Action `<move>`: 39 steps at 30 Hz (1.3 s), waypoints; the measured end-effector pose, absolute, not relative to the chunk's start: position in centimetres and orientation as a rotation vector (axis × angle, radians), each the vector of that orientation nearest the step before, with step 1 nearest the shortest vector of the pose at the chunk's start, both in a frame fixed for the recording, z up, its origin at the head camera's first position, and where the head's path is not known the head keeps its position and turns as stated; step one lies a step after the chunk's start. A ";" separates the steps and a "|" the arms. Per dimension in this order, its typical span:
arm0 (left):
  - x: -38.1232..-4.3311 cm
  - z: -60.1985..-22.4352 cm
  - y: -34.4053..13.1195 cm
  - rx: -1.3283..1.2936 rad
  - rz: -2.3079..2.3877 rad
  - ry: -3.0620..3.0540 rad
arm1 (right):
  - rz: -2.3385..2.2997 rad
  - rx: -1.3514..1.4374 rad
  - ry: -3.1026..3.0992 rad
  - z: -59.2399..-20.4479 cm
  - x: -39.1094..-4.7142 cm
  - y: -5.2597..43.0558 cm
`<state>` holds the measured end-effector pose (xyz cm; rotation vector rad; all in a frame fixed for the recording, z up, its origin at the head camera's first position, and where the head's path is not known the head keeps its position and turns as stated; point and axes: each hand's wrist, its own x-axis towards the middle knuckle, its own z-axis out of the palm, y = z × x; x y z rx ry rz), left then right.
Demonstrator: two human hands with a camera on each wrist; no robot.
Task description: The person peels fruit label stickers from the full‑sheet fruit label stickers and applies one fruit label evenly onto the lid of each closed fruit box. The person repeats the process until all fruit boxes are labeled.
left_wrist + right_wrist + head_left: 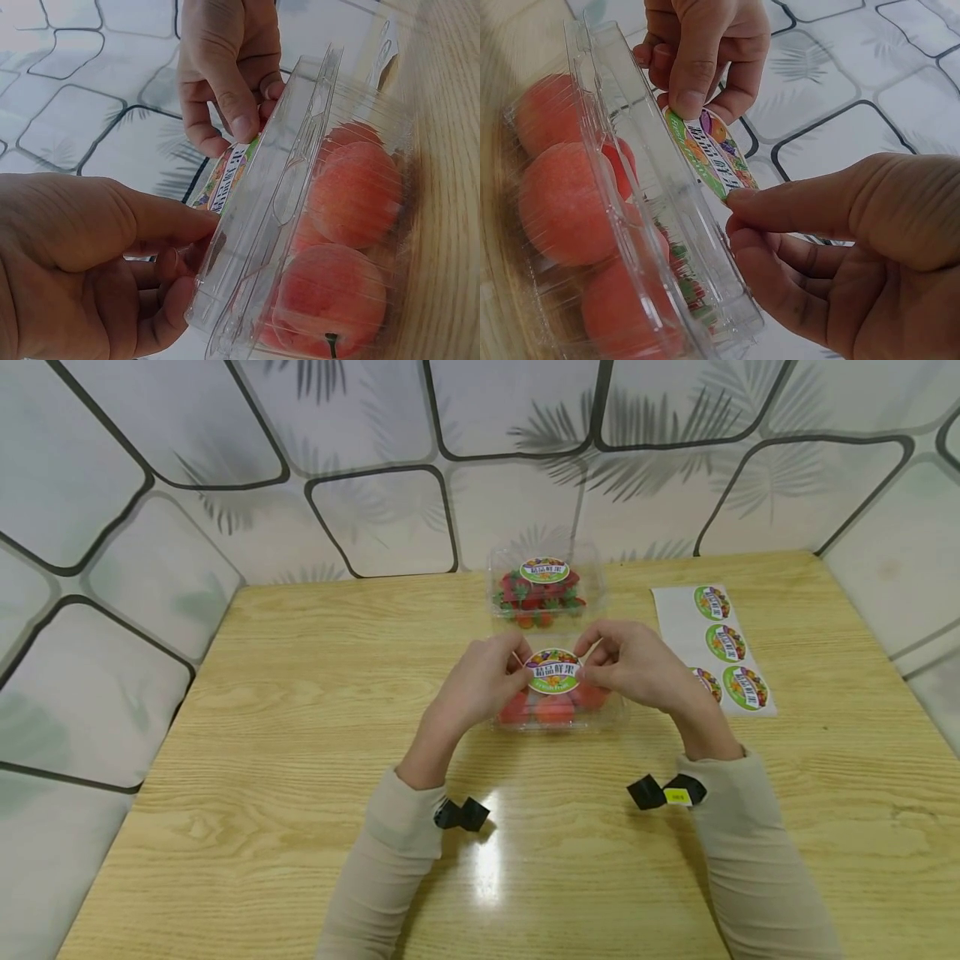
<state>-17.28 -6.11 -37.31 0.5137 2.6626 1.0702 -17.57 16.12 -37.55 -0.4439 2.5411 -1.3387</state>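
A round, colourful fruit sticker [553, 672] is held flat above the lid of a clear plastic clamshell box [641, 120]. Inside that box sit several pinkish-red peaches [352, 195]. My left hand [483, 685] pinches the sticker's left edge between thumb and fingers. At the opposite edge, my right hand [637, 664] pinches it the same way. From the right wrist view the sticker [709, 154] is stretched between both thumbs, close over the lid; whether any part touches the plastic I cannot tell.
Behind the peach box stands a second clear box [592, 581] of strawberries [540, 597], with a similar sticker on its lid. A white sheet [678, 610] bearing several more stickers lies to the right. A patterned wall borders the wooden table [300, 735] at the back.
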 end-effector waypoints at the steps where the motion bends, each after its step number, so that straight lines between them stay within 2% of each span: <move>1: -17.3 -37.4 -6.1 0.513 1.066 2.669 | -1.331 -0.442 2.547 -37.6 -17.6 16.1; 39: -17.0 -37.7 -5.1 0.487 0.782 2.825 | -1.155 -0.397 2.643 -37.9 -17.4 15.1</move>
